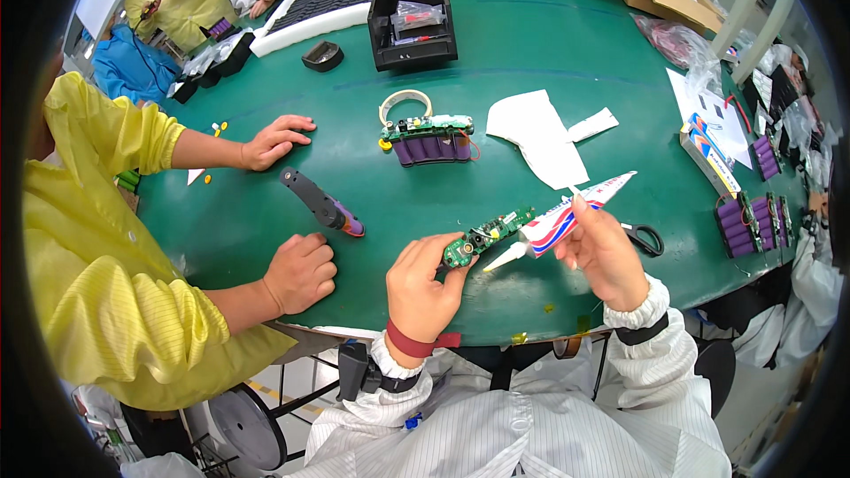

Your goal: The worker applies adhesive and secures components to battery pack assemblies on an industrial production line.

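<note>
The fingers of my left hand (423, 288) are closed on the near end of a green circuit board (489, 237), which I hold above the tabletop (372, 186). In my right hand (613, 258) the fingers grip a white tube with red and blue stripes (553, 228); its pale nozzle (508, 256) slants down just beside the board, though I can't tell whether they touch.

Just past my right hand are the black scissors (652, 241): I see the handle, while the rest is hidden. Beyond the tube a piece of white sheet (536, 133) lies spread out. Farther off, beyond the board, sits a pack of purple cells topped with a green board (431, 147), with a roll of tape (382, 112) right behind it, then a black bin (413, 49) holding plastic bags.

On my left, a co-worker's fist (301, 274) rests near my left hand, and that person's other hand (276, 143) lies farther out. Between those two is a dark tool with a purple end (317, 201). Over to my right, more purple packs (739, 226) and a printed carton (708, 159) crowd the edge.
</note>
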`<act>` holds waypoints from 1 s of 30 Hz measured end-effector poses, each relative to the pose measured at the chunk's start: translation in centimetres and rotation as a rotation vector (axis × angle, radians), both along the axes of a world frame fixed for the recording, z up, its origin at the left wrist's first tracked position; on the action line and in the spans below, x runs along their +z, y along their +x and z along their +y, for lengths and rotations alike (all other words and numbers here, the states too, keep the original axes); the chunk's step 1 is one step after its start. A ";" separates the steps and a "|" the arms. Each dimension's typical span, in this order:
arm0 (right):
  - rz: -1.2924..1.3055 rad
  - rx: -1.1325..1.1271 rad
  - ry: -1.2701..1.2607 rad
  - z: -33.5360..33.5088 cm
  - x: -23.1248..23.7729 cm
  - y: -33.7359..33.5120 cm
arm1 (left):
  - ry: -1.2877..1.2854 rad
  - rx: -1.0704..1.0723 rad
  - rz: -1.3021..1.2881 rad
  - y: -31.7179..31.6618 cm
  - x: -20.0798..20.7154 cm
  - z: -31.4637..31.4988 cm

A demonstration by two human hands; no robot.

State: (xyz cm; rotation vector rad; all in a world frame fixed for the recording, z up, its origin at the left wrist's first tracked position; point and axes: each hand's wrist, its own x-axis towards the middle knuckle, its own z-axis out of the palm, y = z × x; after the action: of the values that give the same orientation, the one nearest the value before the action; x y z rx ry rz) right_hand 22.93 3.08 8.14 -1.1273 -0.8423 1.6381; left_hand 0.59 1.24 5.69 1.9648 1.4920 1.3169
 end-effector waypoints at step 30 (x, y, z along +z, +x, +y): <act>-0.325 -0.185 0.000 10.5 -1.7 6.3 | -0.147 0.278 -0.540 -3.5 -4.8 -1.0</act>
State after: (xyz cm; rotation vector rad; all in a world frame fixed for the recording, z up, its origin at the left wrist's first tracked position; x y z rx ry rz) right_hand 29.26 13.55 6.43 -1.4514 -0.9115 1.3222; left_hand -2.92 0.20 0.84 1.2042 1.5546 1.6300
